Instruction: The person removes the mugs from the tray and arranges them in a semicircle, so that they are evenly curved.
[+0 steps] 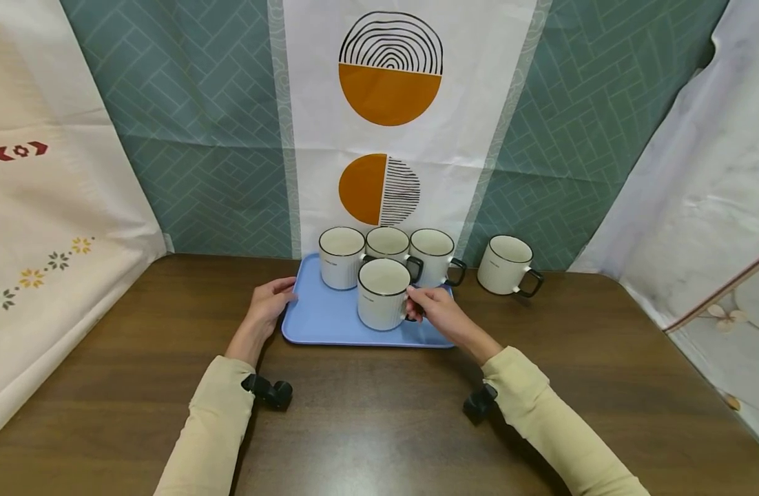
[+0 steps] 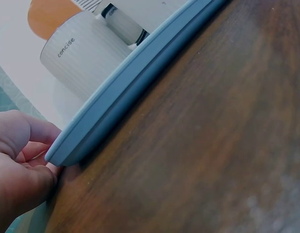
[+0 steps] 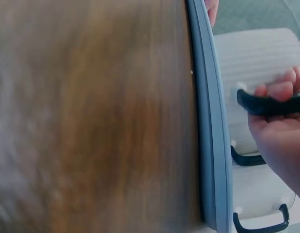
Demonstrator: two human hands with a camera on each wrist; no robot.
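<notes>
My right hand [image 1: 434,308] grips the black handle [image 3: 268,103] of a white ribbed mug [image 1: 382,296], which is upright at the front of the blue tray [image 1: 320,320]. On the other side, my left hand [image 1: 272,300] holds the tray's left rim, its thumb and fingers at the corner in the left wrist view. Behind the front mug, a row of matching mugs stands on the tray: a left one [image 1: 341,259], a middle one [image 1: 388,242] partly hidden, and a right one [image 1: 432,256]. All have black rims; the handles in view are black.
Another matching mug [image 1: 506,265] stands off the tray on the brown wooden table [image 1: 367,413], to the right, handle pointing right. A patterned cloth [image 1: 410,141] hangs right behind the table. White cloths hang along both sides.
</notes>
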